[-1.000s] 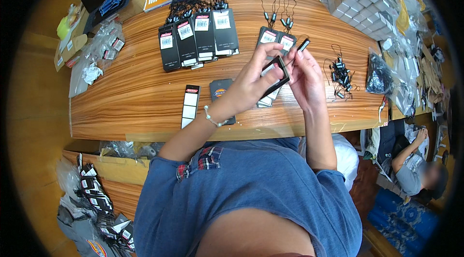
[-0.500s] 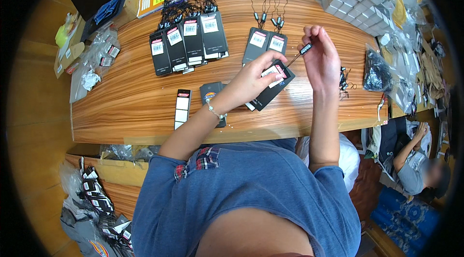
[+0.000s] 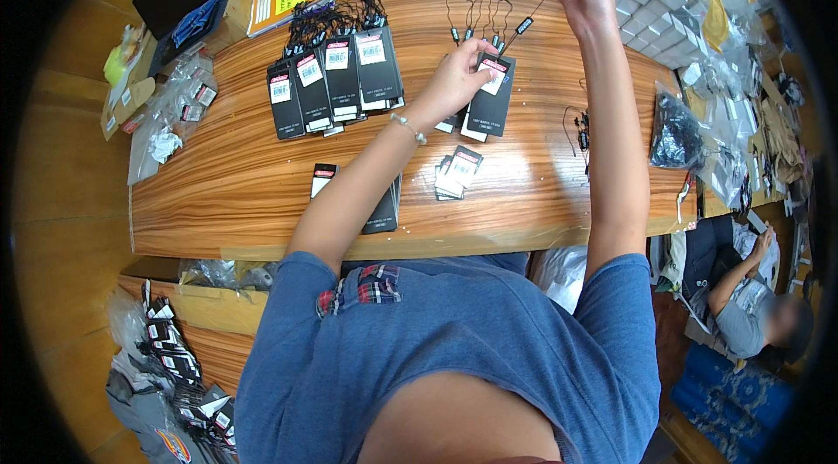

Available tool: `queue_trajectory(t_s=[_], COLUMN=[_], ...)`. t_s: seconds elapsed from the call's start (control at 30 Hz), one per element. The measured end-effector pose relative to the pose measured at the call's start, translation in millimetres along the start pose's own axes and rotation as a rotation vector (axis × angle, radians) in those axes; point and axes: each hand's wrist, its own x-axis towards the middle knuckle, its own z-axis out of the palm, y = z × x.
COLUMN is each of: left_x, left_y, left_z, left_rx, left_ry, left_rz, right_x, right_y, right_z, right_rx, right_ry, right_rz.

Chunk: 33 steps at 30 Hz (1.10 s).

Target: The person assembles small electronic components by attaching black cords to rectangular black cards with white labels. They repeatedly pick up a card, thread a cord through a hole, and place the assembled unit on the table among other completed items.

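Head: held tag within table edges

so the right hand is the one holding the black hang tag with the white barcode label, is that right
Not quite: the head view shows the left hand holding the black hang tag with the white barcode label.
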Motion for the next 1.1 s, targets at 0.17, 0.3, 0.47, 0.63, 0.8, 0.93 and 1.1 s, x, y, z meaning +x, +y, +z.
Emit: queue_trajectory(t_s=[0.17,0.3,0.47,0.63,0.8,0.93,1.1], left_x=[17.9,22.2,19.2,-19.3,-103.6,-167.5,-217.3], left_y=[-3.5,-5.7,0.8,17.0,54.6,52.2,41.8], left_z=[-0.8,-2.5,-1.3,-8.1,-31.8,-56.1,-72.7], left_rx=[0.382,0.623,1.025,0.870,0.805,0.476,0.314], left_ry=[0.047,0.019,0.035,0.117,0.161,0.343,0.472], left_rz=[-0.030,0.029,0.129,0.228,0.207,-0.123,-0.265], right_x=[13.8,22.0,33.3,55.9,73.6,88.5,101.8], right_y=[11.2,25.3,41.8,85.1,93.4,104.7,121.1], right_z=[6.3,2.7,3.4,-11.5,-26.2,-29.5,-34.9], right_rx=[-0.172,-0.336,-0.569,-0.686,-0.744,-0.798,-0.903], right_ry=[-0.001,-0.017,-0.041,-0.058,-0.058,-0.032,-0.013], right_rz=[0.078,0.120,0.245,0.424,0.539,0.578,0.499])
